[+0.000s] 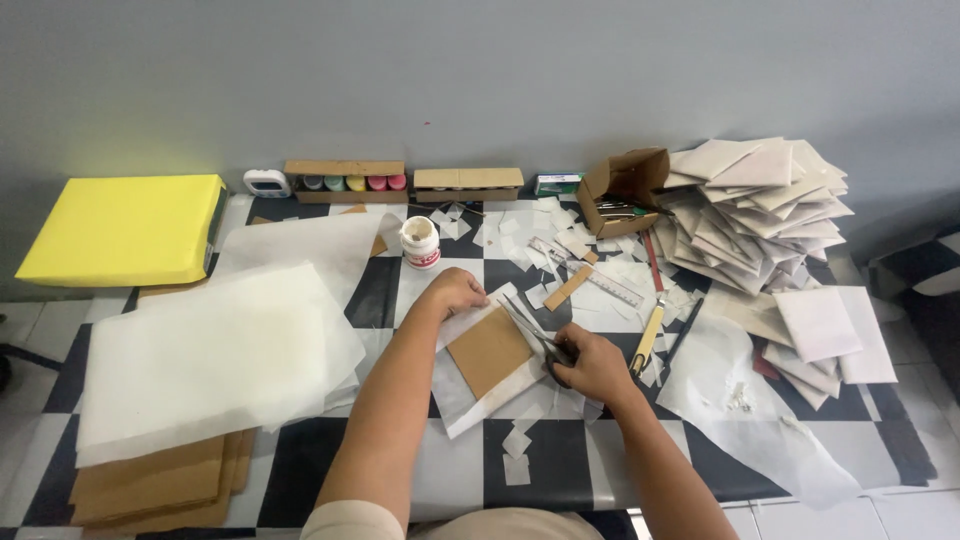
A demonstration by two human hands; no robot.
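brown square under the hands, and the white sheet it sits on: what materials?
Brown square: looks like cardboard, matte kraft brown, flat and stiff.
White sheet: probably thin tissue or wax paper, matte and slightly translucent, since the checkered table shows faintly through it.

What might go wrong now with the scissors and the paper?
The scissors in the right hand cut close to the left hand, so fingers could get nicked. The white paper around the card may shift and cut crooked. The glue jar stands near and could tip.
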